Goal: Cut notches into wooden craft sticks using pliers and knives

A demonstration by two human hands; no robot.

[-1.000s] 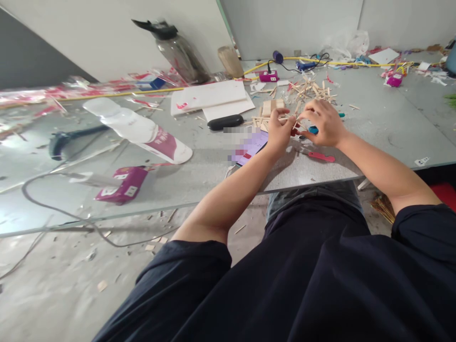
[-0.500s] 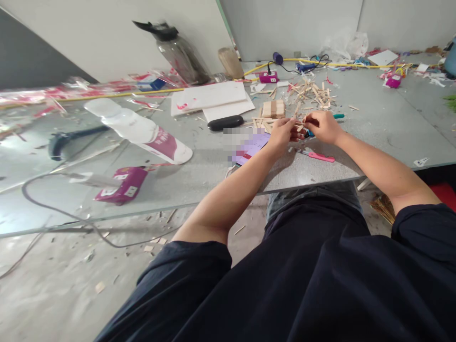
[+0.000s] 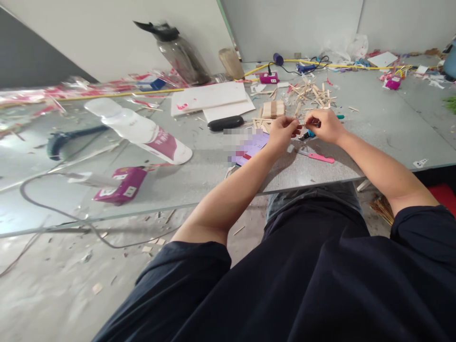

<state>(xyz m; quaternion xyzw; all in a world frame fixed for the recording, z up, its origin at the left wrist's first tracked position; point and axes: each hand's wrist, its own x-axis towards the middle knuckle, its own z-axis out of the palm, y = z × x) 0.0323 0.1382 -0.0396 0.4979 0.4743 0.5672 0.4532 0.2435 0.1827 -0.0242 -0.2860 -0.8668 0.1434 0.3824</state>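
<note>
My left hand [image 3: 281,134] and my right hand [image 3: 326,126] are close together just above the tabletop, both with fingers pinched. A thin wooden stick, mostly covered by the fingers, spans the small gap between them. Just below the right fingers lies a blue tool with a dark tip [image 3: 309,135]. Nearer the table edge is a pink-handled craft knife [image 3: 320,157]. Behind the hands sits a bundle of flat wooden sticks [image 3: 273,109], and beyond it a loose heap of sticks [image 3: 313,95]. A purple printed sheet [image 3: 257,145], partly blurred out, lies beside my left wrist.
A black oblong case [image 3: 225,123] and white boards [image 3: 210,97] are to the left. Farther left are a white bottle [image 3: 138,128], a magenta power adapter [image 3: 123,185] and its cable. A dark-lidded bottle [image 3: 183,57] stands behind. Scraps and a yellow cord line the back.
Both hands have shifted slightly, and the right fingers have curled inward. Less of the wooden pieces shows between the fingers, while more of the blue tool is visible.
</note>
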